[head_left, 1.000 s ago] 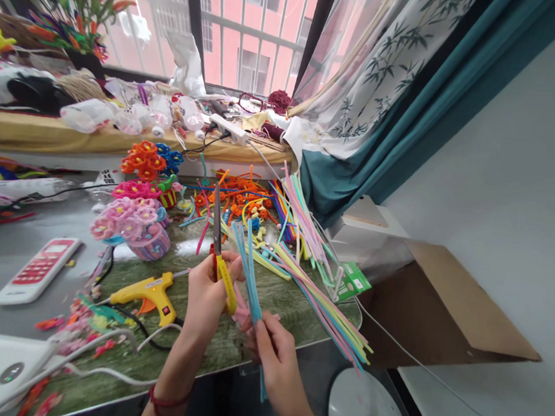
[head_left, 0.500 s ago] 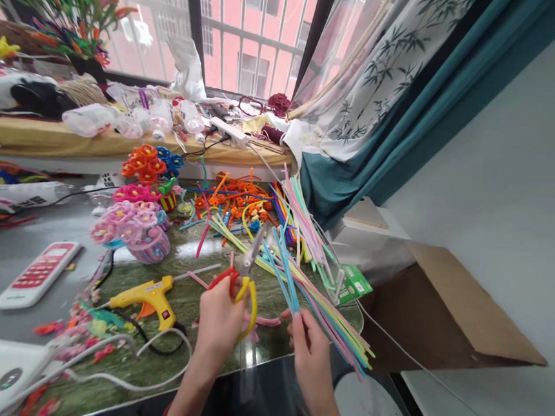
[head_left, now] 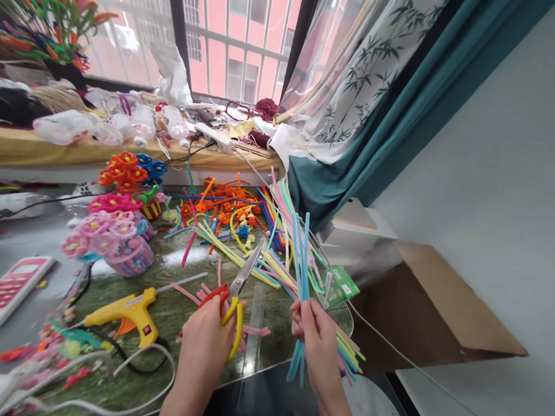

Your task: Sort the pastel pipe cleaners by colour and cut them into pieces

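Note:
My left hand (head_left: 208, 338) is closed round the red and yellow handles of a pair of scissors (head_left: 244, 276), whose blades point up and away from me. In my right hand (head_left: 314, 331) a few light blue pipe cleaners (head_left: 304, 262) are pinched near their middle and stand almost upright, their lower ends hanging below the fingers. The scissor blades are apart from them. Behind my right hand lies a loose bundle of pink, yellow and blue pipe cleaners (head_left: 346, 350). Short pink pieces (head_left: 254, 330) rest on the table beside my left hand.
A yellow glue gun (head_left: 127, 314) with its cord lies left of my left hand. Pipe-cleaner flower pots (head_left: 130, 253) and orange pieces (head_left: 227, 203) stand or lie farther back. An open cardboard box (head_left: 444, 307) is at the right, past the table's edge.
My right hand has slid its hold toward the middle of the blue pipe cleaners, which now stand more upright. The scissors are still in my left hand. The view has shifted right.

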A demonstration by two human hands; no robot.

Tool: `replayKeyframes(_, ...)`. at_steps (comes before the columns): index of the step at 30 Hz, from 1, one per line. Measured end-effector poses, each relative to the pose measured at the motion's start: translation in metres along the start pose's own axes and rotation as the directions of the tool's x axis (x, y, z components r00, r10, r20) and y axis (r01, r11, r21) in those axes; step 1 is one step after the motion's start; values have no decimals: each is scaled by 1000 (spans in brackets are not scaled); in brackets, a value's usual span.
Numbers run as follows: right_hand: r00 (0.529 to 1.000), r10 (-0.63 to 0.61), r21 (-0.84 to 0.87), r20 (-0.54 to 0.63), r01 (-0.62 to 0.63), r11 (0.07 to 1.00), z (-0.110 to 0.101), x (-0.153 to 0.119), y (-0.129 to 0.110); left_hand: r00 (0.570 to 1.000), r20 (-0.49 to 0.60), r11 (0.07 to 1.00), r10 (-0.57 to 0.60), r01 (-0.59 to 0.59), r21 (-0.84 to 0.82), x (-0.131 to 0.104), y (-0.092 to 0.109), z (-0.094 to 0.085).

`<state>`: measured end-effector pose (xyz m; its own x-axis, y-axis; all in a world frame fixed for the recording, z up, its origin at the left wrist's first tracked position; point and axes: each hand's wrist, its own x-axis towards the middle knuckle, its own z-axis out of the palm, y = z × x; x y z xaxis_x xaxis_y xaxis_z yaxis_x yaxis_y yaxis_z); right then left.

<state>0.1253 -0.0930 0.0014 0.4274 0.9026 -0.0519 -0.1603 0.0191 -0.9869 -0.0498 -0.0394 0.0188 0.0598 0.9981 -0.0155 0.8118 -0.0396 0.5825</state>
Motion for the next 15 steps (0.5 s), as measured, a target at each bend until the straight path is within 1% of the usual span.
replayKeyframes(2,1000,-8,45,17,7,999,5,6,-2,999,37,1000,-12,13,-28,-8,-3,-8)
replayKeyframes(4,999,-15,50,39,13,999,10,11,-5,998,65,995,-16,22,-99,-17,-5,-13)
replayKeyframes(5,999,-15,48,52,13,999,12,13,-6,998,60,991,-14,22,-132,-22,-6,-15)
replayKeyframes(7,995,-6,18,95,4,1000,17,17,-9,1000,9,987,-10,12,-161,-31,-7,-17)
replayKeyframes(9,990,5,-29,139,-1,1000,20,19,-12,998,-57,987,2,-11,-159,-40,-10,-15)
replayKeyframes(11,985,8,-70,173,4,998,23,19,-13,996,-82,986,30,-43,-163,-49,-14,-10)
replayKeyframes(15,976,4,-99,216,17,995,30,18,-13,997,-36,969,71,-78,-235,-63,-30,7)
